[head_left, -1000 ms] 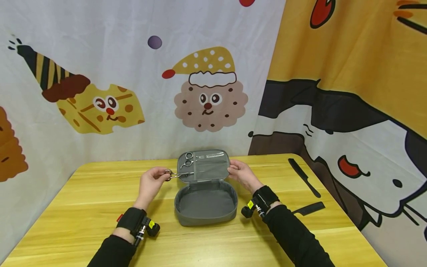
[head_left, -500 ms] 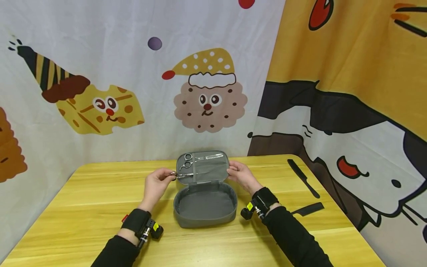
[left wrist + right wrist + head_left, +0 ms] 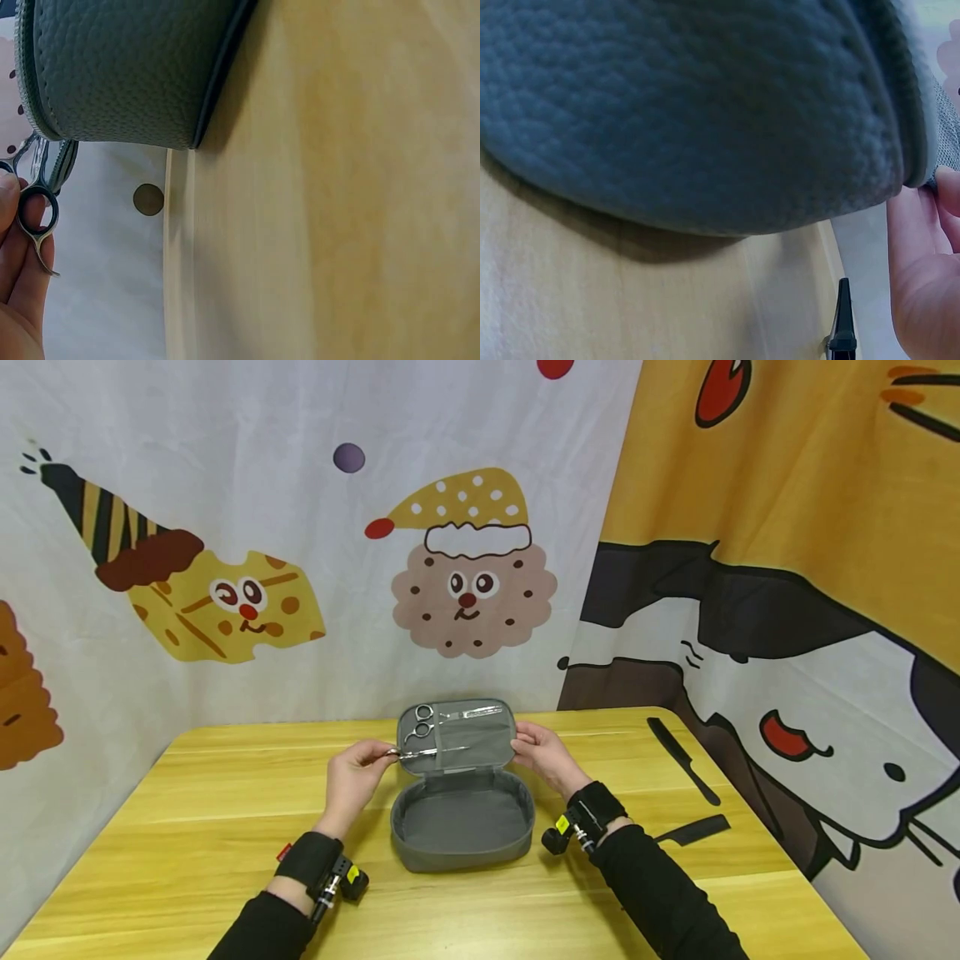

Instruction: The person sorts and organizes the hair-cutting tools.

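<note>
Left hand (image 3: 351,782), at left of case (image 3: 465,858): thumb and fingers pinched on scissors (image 3: 422,752). Scissors slim, bright silver metal; finger loop round, dark-lined, thin hooked tail; blades partly in pocket on case's raised lid (image 3: 491,746). Right hand (image 3: 552,757), right of case: pinches lid edge. Second scissors (image 3: 480,712), also silver, in lid above first pair. Case grey, pebbled outside. Farther right of case: two black combs (image 3: 678,747), nearer one partly behind sleeve (image 3: 663,889).
</note>
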The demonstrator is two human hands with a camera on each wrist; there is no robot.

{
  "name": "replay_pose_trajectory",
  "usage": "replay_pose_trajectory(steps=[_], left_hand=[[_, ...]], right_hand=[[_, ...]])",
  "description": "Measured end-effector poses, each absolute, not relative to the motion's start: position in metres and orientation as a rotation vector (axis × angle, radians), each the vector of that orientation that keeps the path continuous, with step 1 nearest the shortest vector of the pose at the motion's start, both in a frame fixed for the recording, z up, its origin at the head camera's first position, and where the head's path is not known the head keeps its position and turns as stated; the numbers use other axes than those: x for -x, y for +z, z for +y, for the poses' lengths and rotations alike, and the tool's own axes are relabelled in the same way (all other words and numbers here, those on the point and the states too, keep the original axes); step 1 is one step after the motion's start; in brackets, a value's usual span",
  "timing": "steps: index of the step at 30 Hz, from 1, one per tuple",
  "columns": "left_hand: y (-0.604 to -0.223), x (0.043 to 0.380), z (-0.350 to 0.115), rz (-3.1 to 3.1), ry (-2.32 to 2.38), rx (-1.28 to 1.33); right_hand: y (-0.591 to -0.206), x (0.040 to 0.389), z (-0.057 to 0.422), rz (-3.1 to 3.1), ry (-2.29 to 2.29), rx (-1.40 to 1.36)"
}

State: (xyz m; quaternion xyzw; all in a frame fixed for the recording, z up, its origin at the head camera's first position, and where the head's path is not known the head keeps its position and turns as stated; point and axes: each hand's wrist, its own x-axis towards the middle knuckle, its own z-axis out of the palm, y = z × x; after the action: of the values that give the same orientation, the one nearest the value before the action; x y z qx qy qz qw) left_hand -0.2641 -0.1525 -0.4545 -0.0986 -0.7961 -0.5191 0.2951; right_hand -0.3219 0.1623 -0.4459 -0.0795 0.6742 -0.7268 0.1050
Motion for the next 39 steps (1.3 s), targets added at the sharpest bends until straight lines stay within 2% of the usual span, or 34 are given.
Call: replay_pose_trajectory(steps=[39], left_hand=[[-0.4471,0.2601,-0.1495,-2.109,-1.145,0.444]], right_hand=[[-0.4475,0.3183,0.1608,2.058,-2.15,0.227]])
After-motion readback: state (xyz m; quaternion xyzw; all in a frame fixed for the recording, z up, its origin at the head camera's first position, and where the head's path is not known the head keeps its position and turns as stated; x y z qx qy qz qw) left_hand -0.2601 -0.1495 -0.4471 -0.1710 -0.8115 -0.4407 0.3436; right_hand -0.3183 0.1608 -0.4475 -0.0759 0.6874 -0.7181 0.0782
